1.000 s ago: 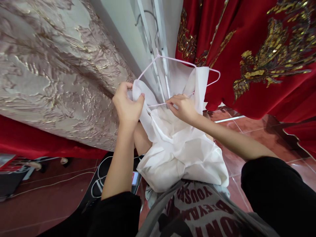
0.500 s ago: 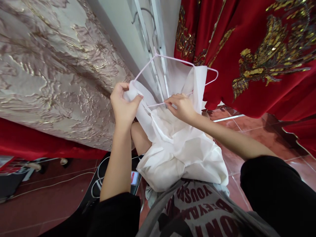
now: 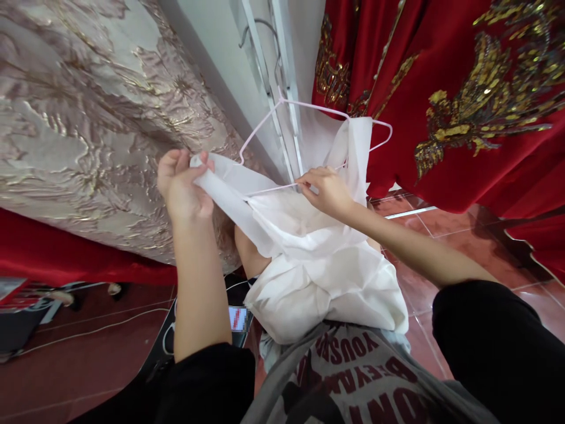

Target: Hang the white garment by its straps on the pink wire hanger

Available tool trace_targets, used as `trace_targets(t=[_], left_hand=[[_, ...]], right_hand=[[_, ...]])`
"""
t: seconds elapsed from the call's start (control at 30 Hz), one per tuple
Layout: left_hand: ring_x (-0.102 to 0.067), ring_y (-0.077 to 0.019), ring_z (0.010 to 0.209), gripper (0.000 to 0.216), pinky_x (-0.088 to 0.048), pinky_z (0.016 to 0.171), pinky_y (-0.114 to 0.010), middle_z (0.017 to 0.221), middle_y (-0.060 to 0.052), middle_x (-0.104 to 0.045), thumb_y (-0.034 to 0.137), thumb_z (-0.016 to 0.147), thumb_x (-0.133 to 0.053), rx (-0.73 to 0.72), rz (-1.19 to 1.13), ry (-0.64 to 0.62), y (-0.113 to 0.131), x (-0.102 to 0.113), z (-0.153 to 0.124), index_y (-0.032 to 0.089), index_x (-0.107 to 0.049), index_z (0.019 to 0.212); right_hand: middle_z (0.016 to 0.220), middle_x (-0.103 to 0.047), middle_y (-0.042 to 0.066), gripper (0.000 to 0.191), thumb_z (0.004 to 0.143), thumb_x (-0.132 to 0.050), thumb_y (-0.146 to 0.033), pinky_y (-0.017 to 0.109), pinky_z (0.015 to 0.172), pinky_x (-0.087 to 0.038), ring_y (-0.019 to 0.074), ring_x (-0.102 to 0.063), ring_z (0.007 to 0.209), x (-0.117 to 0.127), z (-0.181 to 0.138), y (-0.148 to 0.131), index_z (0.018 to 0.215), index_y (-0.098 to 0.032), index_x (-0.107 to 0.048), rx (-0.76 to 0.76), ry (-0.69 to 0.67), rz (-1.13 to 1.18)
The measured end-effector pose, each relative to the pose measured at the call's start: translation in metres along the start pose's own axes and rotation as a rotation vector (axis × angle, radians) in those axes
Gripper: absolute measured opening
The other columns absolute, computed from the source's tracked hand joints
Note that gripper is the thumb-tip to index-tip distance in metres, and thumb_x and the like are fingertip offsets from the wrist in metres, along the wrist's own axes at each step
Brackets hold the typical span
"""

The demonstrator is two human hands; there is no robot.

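A white sleeveless garment [image 3: 326, 280] lies bunched over my lap, its upper part spread toward the wall. My left hand [image 3: 184, 187] grips one shoulder strap between thumb and fingers, pulled out to the left, clear of the hanger's left end. The other strap [image 3: 359, 144] loops over the right arm of a pale pink hanger [image 3: 315, 107]. My right hand [image 3: 326, 187] pinches the hanger's lower bar near its middle. The hanger's hook sits against the white metal rails [image 3: 289, 126].
Pink-and-gold brocade fabric [image 3: 106, 129] hangs at left, red cloth with gold sequins [image 3: 477, 106] at right. A grey hook [image 3: 260, 23] is on the rails. Near my left elbow, a phone [image 3: 238, 319] rests on a dark surface. Red tiles [image 3: 468, 241] cover the floor.
My left hand has moved left, drawing the strap off the hanger's left end and stretching it sideways. My right hand stays on the lower bar.
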State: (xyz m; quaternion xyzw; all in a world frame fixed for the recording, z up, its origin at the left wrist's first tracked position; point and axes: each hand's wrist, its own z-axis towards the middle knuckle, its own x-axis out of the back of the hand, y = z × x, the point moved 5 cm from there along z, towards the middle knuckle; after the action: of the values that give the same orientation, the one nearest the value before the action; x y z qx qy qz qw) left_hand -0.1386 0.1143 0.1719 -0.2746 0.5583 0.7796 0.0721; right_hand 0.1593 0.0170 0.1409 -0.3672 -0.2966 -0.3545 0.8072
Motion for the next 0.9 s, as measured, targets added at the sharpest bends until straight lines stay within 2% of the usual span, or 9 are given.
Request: trace_targets(t=[0.1,0.17,0.3,0.37,0.47,0.57,0.7,0.8,0.9], left_hand=[[-0.071,-0.0126,0.093,0.053,-0.059,0.082,-0.024,0.11,-0.001,-0.062,-0.009,0.05,-0.058,-0.012,0.042,0.106,-0.021,0.033,-0.014,0.018,-0.051,0.095],[-0.07,-0.014,0.089,0.048,-0.055,0.068,-0.022,0.116,-0.002,-0.067,-0.004,0.052,-0.062,-0.01,0.125,0.05,-0.037,0.041,-0.035,0.019,-0.055,0.093],[-0.071,-0.0178,0.074,0.067,-0.051,0.054,-0.024,0.121,-0.011,-0.076,0.008,0.05,-0.088,0.23,0.176,-0.34,-0.064,0.012,-0.09,0.022,-0.069,0.113],[-0.067,-0.0142,0.064,0.063,-0.047,0.049,-0.024,0.128,-0.014,-0.075,0.028,0.062,-0.097,0.245,0.149,-0.503,-0.061,-0.012,-0.111,0.024,-0.069,0.119],[-0.055,-0.0091,0.05,0.038,-0.035,0.041,-0.023,0.117,-0.013,-0.079,0.056,0.088,-0.082,0.172,0.107,-0.514,-0.05,-0.034,-0.119,0.023,-0.068,0.097],[-0.045,-0.0066,0.042,0.045,-0.025,0.038,-0.023,0.103,-0.01,-0.08,0.062,0.088,-0.079,0.133,0.129,-0.459,-0.046,-0.037,-0.114,0.021,-0.062,0.084],[-0.045,-0.0074,0.043,0.045,-0.024,0.038,-0.024,0.102,-0.01,-0.08,0.063,0.089,-0.078,0.109,0.149,-0.423,-0.046,-0.034,-0.115,0.021,-0.061,0.083],[-0.046,-0.0088,0.046,0.045,-0.025,0.039,-0.024,0.102,-0.01,-0.081,0.063,0.091,-0.077,0.087,0.145,-0.411,-0.045,-0.036,-0.123,0.022,-0.061,0.083],[-0.045,-0.0082,0.045,0.043,-0.026,0.04,-0.024,0.104,-0.01,-0.081,0.062,0.093,-0.076,0.075,0.154,-0.413,-0.044,-0.037,-0.13,0.021,-0.063,0.085]], right_hand=[[0.089,-0.075,0.009,0.029,0.104,-0.051,-0.023,0.037,0.089,-0.037,0.0224,-0.062,0.088,-0.001,-0.002,0.001,0.097,-0.016,-0.078,0.006,0.009,-0.003],[0.092,-0.076,0.009,0.028,0.104,-0.051,-0.022,0.037,0.09,-0.038,0.0228,-0.063,0.091,-0.004,-0.002,-0.002,0.102,-0.017,-0.079,0.025,0.011,0.013],[0.113,-0.078,0.011,0.038,0.102,-0.048,-0.016,0.04,0.096,-0.044,0.0243,-0.067,0.104,-0.015,-0.003,-0.013,0.13,-0.018,-0.075,0.124,-0.032,0.04],[0.13,-0.075,0.012,0.046,0.101,-0.049,-0.016,0.043,0.104,-0.046,0.0253,-0.067,0.116,-0.016,-0.005,-0.02,0.143,-0.02,-0.067,0.204,-0.061,0.071],[0.147,-0.067,0.01,0.05,0.101,-0.05,-0.024,0.049,0.116,-0.045,0.0266,-0.061,0.136,-0.004,-0.014,-0.025,0.15,-0.026,-0.06,0.27,-0.026,0.141],[0.149,-0.061,0.013,0.047,0.1,-0.056,-0.033,0.056,0.121,-0.041,0.0319,-0.053,0.144,0.025,-0.028,-0.006,0.146,-0.027,-0.06,0.099,0.255,0.084],[0.14,-0.056,0.018,0.055,0.091,-0.071,-0.047,0.06,0.112,-0.045,0.0368,-0.052,0.134,0.052,-0.047,0.043,0.138,-0.021,-0.058,-0.277,0.663,0.003],[0.107,-0.062,0.012,0.038,0.087,-0.074,-0.052,0.048,0.095,-0.052,0.0287,-0.059,0.104,0.045,-0.039,0.064,0.104,-0.02,-0.064,-0.367,0.545,0.074],[0.076,-0.052,0.002,0.032,0.089,-0.07,-0.045,0.038,0.079,-0.049,0.0192,-0.052,0.077,0.042,-0.03,0.064,0.074,-0.021,-0.055,-0.395,0.446,0.105]])
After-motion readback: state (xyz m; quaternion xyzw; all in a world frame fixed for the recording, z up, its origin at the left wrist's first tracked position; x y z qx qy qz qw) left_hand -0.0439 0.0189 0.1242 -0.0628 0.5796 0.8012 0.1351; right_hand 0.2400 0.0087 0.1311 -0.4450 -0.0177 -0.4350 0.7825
